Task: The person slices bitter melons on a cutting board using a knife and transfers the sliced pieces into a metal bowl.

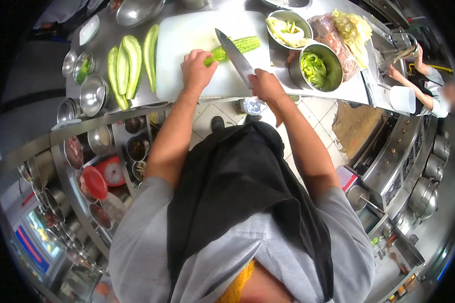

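Observation:
On the white cutting board (179, 40) lies a green, ridged, elongated vegetable (246, 44). My left hand (199, 69) has its fingers closed on the vegetable's left end. In my right hand (268, 87) is the handle of a large knife (236, 56); the blade points up and to the left, across the vegetable. Left of the board are several long, pale green vegetable pieces (132, 63), with one more piece (150, 56) close to the board's edge.
Right of the board stand a bowl of pale slices (308, 30), a metal pot (334, 70) holding green pieces, and plastic-wrapped food (328, 38). Metal bowls (93, 96) sit at the left. Another person's arms (407, 86) show at the far right.

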Available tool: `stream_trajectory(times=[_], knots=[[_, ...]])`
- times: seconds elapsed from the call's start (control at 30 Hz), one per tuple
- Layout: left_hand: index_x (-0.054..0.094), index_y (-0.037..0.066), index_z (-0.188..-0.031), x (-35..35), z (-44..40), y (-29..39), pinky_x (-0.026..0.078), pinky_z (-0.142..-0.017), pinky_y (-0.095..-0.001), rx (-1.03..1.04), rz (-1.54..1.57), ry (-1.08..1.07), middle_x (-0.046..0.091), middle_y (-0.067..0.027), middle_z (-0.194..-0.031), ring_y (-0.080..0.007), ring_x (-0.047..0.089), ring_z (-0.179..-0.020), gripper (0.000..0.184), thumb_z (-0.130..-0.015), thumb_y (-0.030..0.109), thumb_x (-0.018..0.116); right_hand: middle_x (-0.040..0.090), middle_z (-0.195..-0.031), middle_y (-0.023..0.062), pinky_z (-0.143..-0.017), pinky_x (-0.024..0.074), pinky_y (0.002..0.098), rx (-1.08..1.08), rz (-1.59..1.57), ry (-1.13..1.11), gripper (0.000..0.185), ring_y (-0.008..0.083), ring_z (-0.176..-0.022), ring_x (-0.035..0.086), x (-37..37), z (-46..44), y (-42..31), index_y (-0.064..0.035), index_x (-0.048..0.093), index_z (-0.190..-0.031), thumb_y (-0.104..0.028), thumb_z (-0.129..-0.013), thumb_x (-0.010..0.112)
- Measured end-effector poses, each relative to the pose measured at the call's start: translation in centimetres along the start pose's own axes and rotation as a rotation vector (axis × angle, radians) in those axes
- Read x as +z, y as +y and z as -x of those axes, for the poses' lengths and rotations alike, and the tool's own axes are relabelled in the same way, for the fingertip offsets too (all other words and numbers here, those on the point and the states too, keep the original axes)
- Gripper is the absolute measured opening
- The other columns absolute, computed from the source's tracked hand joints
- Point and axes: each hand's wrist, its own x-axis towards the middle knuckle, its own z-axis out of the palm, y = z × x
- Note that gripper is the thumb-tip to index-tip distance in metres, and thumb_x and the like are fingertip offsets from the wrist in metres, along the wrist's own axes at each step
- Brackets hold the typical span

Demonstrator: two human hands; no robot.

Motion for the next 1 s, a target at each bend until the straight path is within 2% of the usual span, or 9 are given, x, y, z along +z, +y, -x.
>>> stream_trajectory(times=[0.2,0.3,0.4,0.43,0.57,0.67,0.77,0.93,1.0], knots=[[0.072,0.021,-0.099,0.6,0.0,-0.4,0.047,-0.093,-0.0475,-0.015,-0.035,0.019,0.063,-0.001,-0.113,-0.0284,0.057,-0.111,0.024,-0.077,0.025,0.081,0.068,-0.1,0.0323,-0.089,0.0507,0.0525,-0.03,0.043,-0.197,0.032,0.0481,-0.096,0.067,1.2,3.9,1.9,0.0027,0.067,-0.102,-0.026,-0.098,0.053],[0.072,0.021,-0.099,0.3,-0.7,-1.0,0.047,-0.093,-0.0476,-0.032,-0.024,0.016,0.063,-0.0013,-0.113,-0.0285,0.057,-0.111,0.025,-0.076,0.024,0.081,0.069,-0.088,0.0291,-0.083,0.0522,0.0511,-0.185,0.096,-0.186,0.033,0.0454,-0.087,0.068,0.6,7.2,6.0,0.0016,0.066,-0.099,-0.029,-0.1,0.054],[0.071,0.02,-0.099,0.2,-0.7,-0.9,0.048,-0.093,-0.0464,0.0,0.016,-0.001,0.063,-0.0015,-0.114,-0.0292,0.058,-0.111,0.025,-0.076,0.023,0.082,0.067,-0.07,0.0209,-0.068,0.0536,0.0458,0.119,-0.125,-0.169,0.034,0.0373,-0.065,0.068,-3.1,9.2,2.6,0.0014,0.065,-0.094,-0.03,-0.101,0.056],[0.071,0.019,-0.099,0.3,-0.8,-0.6,0.049,-0.093,-0.0455,0.035,0.049,-0.004,0.063,-0.0016,-0.115,-0.0296,0.058,-0.111,0.026,-0.076,0.023,0.082,0.067,-0.068,0.0186,-0.065,0.0536,0.0442,0.055,-0.1,-0.127,0.035,0.0342,-0.061,0.068,-3.1,7.6,2.8,0.0021,0.064,-0.093,-0.031,-0.101,0.056],[0.071,0.018,-0.098,0.8,-0.8,0.8,0.049,-0.093,-0.0453,0.02,0.006,-0.001,0.064,-0.0019,-0.114,-0.0297,0.059,-0.11,0.026,-0.076,0.023,0.083,0.071,-0.084,0.0269,-0.08,0.053,0.0493,-0.052,0.038,0.01,0.033,0.0429,-0.083,0.071,-1.7,0.9,1.2,0.0036,0.066,-0.096,-0.027,-0.099,0.054],[0.071,0.018,-0.099,1.0,-0.8,0.9,0.049,-0.093,-0.0451,0.028,-0.004,0.014,0.064,-0.0025,-0.114,-0.03,0.059,-0.109,0.026,-0.076,0.023,0.083,0.07,-0.092,0.0304,-0.087,0.0505,0.0513,0.014,-0.011,-0.005,0.032,0.0465,-0.094,0.068,-0.6,-0.5,0.5,0.004,0.067,-0.1,-0.025,-0.098,0.054],[0.071,0.018,-0.099,1.0,-0.6,1.0,0.049,-0.093,-0.0452,0.007,-0.036,-0.003,0.064,-0.0031,-0.114,-0.0297,0.059,-0.109,0.026,-0.076,0.024,0.083,0.069,-0.094,0.0304,-0.087,0.0506,0.0511,0.03,0.003,-0.219,0.033,0.0465,-0.093,0.068,0.2,2.0,2.0,0.0035,0.067,-0.102,-0.027,-0.099,0.054],[0.071,0.021,-0.1,1.0,-1.1,-0.3,0.047,-0.094,-0.0466,-0.031,-0.005,-0.014,0.062,-0.0008,-0.115,-0.0272,0.057,-0.112,0.026,-0.076,0.025,0.081,0.07,-0.082,0.0252,-0.08,0.0521,0.0503,-0.062,0.093,-0.176,0.033,0.0434,-0.082,0.069,-1.9,8.3,5.1,0.0026,0.066,-0.096,-0.028,-0.1,0.053],[0.071,0.019,-0.1,0.9,-1.0,0.1,0.047,-0.094,-0.0456,-0.019,-0.01,-0.024,0.063,-0.002,-0.116,-0.028,0.058,-0.112,0.026,-0.076,0.025,0.082,0.069,-0.077,0.0232,-0.076,0.0528,0.0489,0.049,-0.052,-0.14,0.032,0.0432,-0.078,0.069,-3.1,7.6,4.4,0.002,0.065,-0.093,-0.027,-0.099,0.053]])
